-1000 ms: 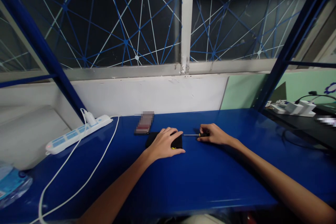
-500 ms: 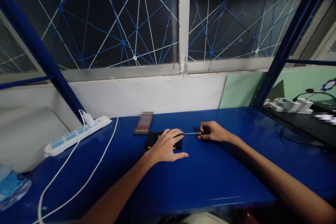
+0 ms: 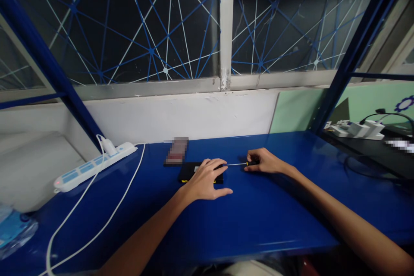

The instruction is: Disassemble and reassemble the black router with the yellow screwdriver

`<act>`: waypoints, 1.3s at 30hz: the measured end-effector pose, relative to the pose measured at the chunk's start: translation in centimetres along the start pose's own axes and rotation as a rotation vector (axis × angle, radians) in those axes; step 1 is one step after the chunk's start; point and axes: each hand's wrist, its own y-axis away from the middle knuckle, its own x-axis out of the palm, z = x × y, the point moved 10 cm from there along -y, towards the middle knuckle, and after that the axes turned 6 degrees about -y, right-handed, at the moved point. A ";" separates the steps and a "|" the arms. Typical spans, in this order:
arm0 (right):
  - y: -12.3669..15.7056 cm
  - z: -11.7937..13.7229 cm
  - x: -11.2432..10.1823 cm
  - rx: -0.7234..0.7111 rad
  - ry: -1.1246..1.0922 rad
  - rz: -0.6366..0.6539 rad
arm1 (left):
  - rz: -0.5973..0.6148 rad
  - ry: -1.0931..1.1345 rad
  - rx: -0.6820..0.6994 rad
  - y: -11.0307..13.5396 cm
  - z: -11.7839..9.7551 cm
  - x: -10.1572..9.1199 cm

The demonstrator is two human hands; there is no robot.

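Note:
My left hand [image 3: 205,179] lies with its fingers spread on a flat black device [image 3: 188,172] with small yellow marks, in the middle of the blue table [image 3: 252,220]. My right hand [image 3: 263,161] is closed on the black and yellow handle of a thin screwdriver [image 3: 237,164]. The shaft lies almost level and points left, its tip at the device's right end under my left fingertips.
A blurred dark object [image 3: 177,152] lies just behind the device. A white power strip [image 3: 93,166] with a plug and a long white cable [image 3: 97,220] sits at the left. A plastic bag [image 3: 13,230] is at the left edge. Chargers [image 3: 362,129] rest on the neighbouring bench at right.
My left hand has slid slightly towards me and to the right on the device, uncovering more of its left part. The right hand and screwdriver have stayed nearly still.

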 end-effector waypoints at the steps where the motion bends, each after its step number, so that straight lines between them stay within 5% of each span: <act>1: 0.0 0.0 0.1 0.000 -0.001 0.002 | 0.002 0.003 0.002 0.0 0.0 0.0; 22: 0.1 0.3 0.0 0.014 -0.041 0.007 | -0.024 -0.011 0.005 -0.1 -0.2 0.0; 34: 0.4 -0.1 -3.0 0.029 -0.022 -0.102 | 0.080 -0.039 0.000 -0.2 -0.1 1.2; 39: 0.5 0.3 -2.7 0.030 -0.057 -0.075 | 0.074 -0.104 -0.097 0.0 1.8 1.0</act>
